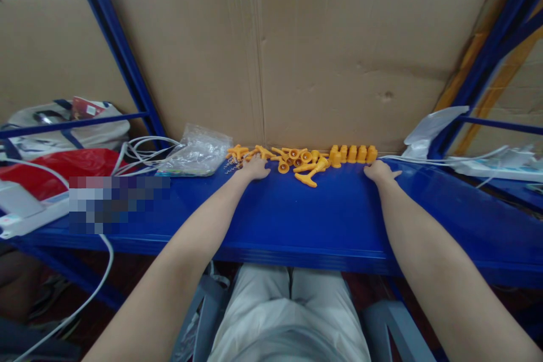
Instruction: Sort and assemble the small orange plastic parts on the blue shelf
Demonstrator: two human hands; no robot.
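My left hand (255,168) reaches over the left end of a group of orange-yellow plastic parts, its thumb spread to the right. Small metal pieces, perhaps screws (231,166), lie beside its fingers. T-shaped orange handles (311,174) and cup-ended pieces (283,166) lie jumbled in the middle. Right of them, a row of upright orange bottle-shaped pieces (352,154) stands close together. My right hand (379,171) rests at the right end of that row, fingers against or just in front of the last piece, one finger spread outward. Its fingertips are partly hidden.
A clear plastic bag (199,150) and white cables (136,153) lie left on the blue table (309,220). A red bag (85,165) and power strip (34,215) sit farther left. Cardboard (322,56) closes the back. Another power strip (500,168) is at right.
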